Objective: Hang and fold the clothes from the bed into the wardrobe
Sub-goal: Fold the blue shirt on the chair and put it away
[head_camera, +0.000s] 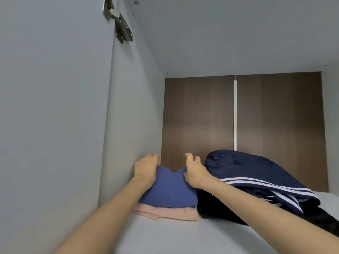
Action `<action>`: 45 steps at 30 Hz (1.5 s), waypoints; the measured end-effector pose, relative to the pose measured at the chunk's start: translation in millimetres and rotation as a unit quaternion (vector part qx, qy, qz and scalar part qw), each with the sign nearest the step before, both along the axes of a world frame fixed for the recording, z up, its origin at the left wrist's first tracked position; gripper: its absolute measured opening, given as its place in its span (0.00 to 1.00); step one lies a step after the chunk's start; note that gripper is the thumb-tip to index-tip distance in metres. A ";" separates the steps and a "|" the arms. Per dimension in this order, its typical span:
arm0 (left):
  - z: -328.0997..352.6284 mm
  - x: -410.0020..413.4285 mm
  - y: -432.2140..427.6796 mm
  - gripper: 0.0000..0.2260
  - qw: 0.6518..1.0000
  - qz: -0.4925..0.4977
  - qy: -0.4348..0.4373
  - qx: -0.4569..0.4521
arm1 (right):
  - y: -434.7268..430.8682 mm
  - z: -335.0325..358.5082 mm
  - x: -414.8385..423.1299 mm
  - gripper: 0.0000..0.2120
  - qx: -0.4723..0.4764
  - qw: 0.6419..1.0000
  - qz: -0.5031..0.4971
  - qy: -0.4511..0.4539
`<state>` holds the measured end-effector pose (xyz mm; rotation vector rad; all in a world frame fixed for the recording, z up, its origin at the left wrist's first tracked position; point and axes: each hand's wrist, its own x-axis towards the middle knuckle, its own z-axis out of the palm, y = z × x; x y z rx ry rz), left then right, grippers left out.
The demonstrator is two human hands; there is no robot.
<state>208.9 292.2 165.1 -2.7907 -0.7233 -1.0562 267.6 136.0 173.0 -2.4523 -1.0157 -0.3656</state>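
A folded blue garment (169, 189) lies on top of a folded pink one (170, 213), stacked on the grey wardrobe shelf (174, 237) against the left wall. My left hand (145, 168) rests on the blue garment's far left corner, fingers curled over its edge. My right hand (194, 171) holds the far right corner, thumb under the fabric and fingers lifted and bent. Both forearms reach in from below.
A navy garment with white stripes (256, 176) sits bunched to the right, over a black piece (216, 208). The shelf has a brown back panel (201, 116), a grey left wall (128, 116) and a low ceiling. A door hinge (119, 21) is at upper left.
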 end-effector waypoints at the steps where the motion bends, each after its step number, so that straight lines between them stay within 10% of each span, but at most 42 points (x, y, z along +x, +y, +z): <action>1: -1.3 1.4 -1.4 0.10 1.000 0.008 0.008 0.018 | 0.6 0.2 0.1 0.24 -0.030 0.999 -0.012 -0.030; 17: -30.4 5.5 -2.4 0.23 0.981 -0.048 0.097 -0.163 | 30.6 -52.2 6.7 0.21 -0.061 0.996 0.016 -0.066; 45: -60.2 -196.3 -201.8 0.18 0.973 -0.141 -0.148 -0.104 | -210.9 -55.8 -153.7 0.14 0.117 0.971 0.106 -0.177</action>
